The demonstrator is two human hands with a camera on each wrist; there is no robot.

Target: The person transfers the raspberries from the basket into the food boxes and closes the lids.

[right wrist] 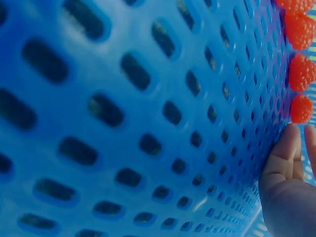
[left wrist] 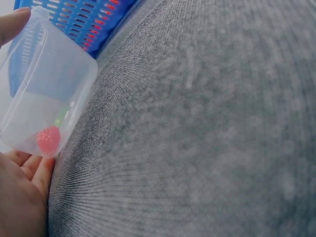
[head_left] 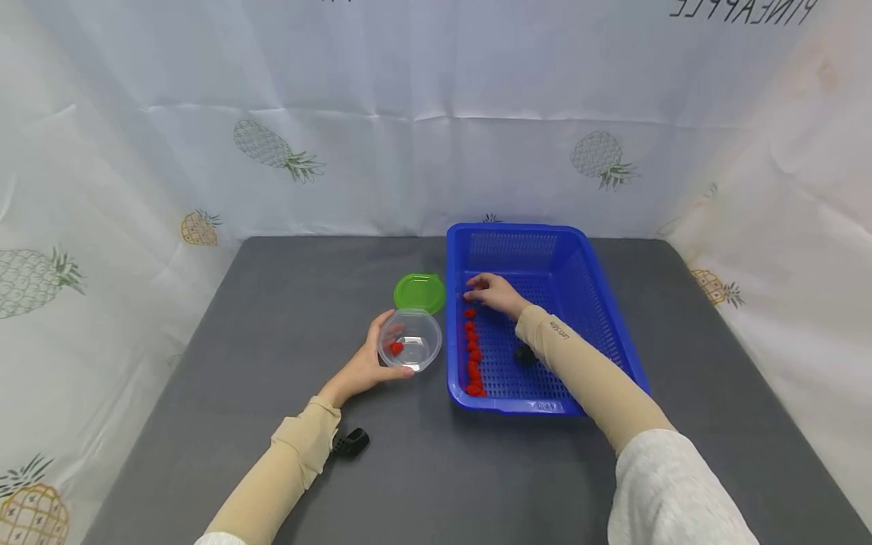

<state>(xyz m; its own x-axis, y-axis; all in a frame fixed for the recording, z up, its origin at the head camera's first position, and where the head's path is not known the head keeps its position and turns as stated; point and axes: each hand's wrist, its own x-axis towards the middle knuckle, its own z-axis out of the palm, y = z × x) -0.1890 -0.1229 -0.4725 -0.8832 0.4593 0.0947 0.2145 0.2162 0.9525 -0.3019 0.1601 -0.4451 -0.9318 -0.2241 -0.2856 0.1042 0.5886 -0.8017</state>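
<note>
One red raspberry is contained in a clear bowl, which is gripped between thumb and fingers of the left hand. More red raspberries are lined up along the bowl-side wall of a blue basket. By the row's far end the right hand is held, fingers slightly bent and parted (whether a berry is touched cannot be told). Beyond the bowl, a green lid is laid on the worktop.

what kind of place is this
Probably a makeshift recording booth or filming setup, though that's a guess: a grey table is screened by pineapple-print cloth at the back and both sides, with a blue basket and clear tub set out on it.
</note>
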